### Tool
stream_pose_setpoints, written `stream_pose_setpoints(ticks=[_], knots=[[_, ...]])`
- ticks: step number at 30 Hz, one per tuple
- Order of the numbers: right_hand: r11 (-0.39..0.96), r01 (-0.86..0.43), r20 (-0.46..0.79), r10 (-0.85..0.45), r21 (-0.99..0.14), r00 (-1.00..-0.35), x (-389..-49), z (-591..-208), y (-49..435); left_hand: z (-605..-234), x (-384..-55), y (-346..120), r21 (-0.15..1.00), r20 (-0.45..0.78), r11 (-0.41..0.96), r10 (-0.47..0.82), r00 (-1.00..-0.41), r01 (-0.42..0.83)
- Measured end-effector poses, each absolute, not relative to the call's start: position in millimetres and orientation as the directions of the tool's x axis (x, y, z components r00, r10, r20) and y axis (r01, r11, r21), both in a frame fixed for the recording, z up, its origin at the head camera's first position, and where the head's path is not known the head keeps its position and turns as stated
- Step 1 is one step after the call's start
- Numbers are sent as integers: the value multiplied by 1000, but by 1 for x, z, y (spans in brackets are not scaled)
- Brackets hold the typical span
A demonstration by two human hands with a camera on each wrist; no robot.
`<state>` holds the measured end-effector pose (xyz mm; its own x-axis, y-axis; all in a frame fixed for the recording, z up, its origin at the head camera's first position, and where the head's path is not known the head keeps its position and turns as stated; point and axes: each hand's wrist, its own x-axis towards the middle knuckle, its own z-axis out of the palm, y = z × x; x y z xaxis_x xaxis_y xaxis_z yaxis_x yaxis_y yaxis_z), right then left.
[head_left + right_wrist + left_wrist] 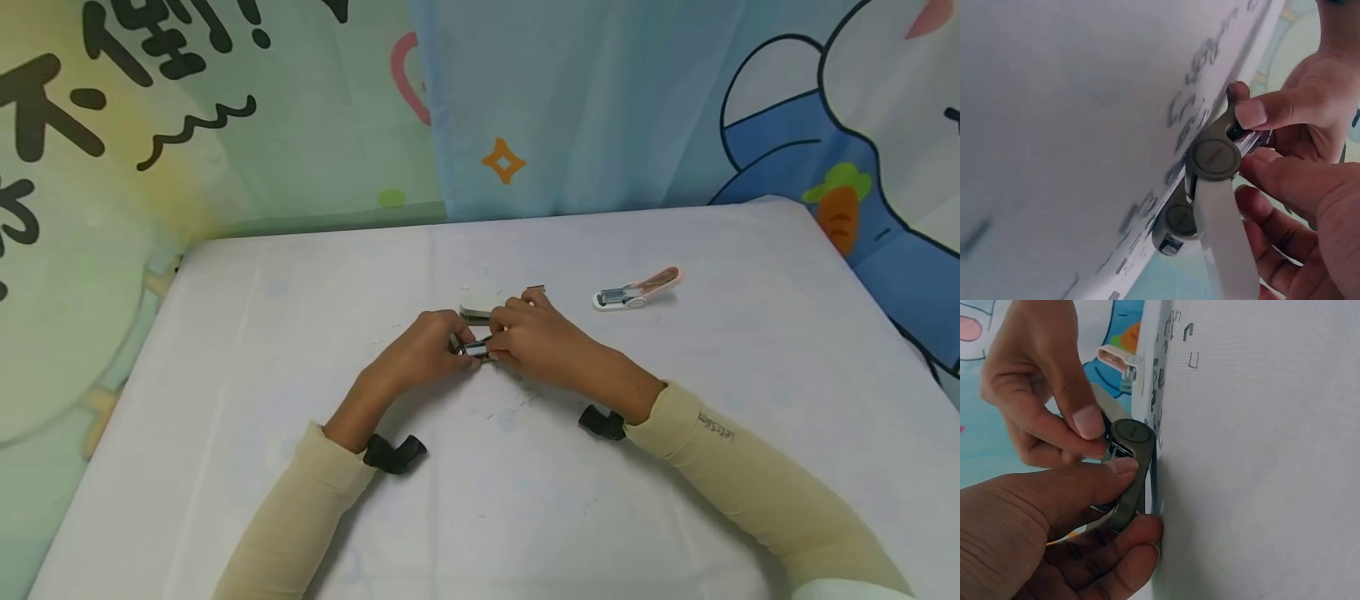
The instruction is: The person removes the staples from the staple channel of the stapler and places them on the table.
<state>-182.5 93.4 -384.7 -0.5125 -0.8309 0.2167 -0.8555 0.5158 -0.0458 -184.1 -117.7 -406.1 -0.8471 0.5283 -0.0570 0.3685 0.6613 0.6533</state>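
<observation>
Olive and white plastic identifies the stapler (1214, 160) under work: it lies between both hands, over the middle of the white table (525, 525). Left hand (432, 342): grasping — thumb laid on the body, fingers curled about it. Right hand (542, 343): pinching the hinge end with thumb and fingertips. From my remote station I cannot tell whether that pinch also takes in any staples (the fingers cover the channel).

Progress, as I judge it: the casing is swung apart with some metal exposed — that stage is done; closing it up is left. I cannot confirm whether the channel is filled. Loose staples (1193, 360) lie scattered on the table. A second stapler (477, 314), also olive and white, sits just beyond the hands; a pink-and-white stapler (654, 285) rests well apart, to the right.
</observation>
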Motion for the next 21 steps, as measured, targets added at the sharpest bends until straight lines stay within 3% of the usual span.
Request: stream_pose_setpoints(ticks=[6,13,21], knots=[[599,-794,137,-782,-102,-608,-180,-382,90,-403,-183,-115,642,-44,664,532,-845,384],[727,-602,-68,-655,-331,-753,-173,-367,84,-403,-180,-113,625,-33,678,517,-855,386],[811,-503,-183,-566,-299,-804,-167,-360,71,-400,-175,-104,602,-49,714,479,-877,356]])
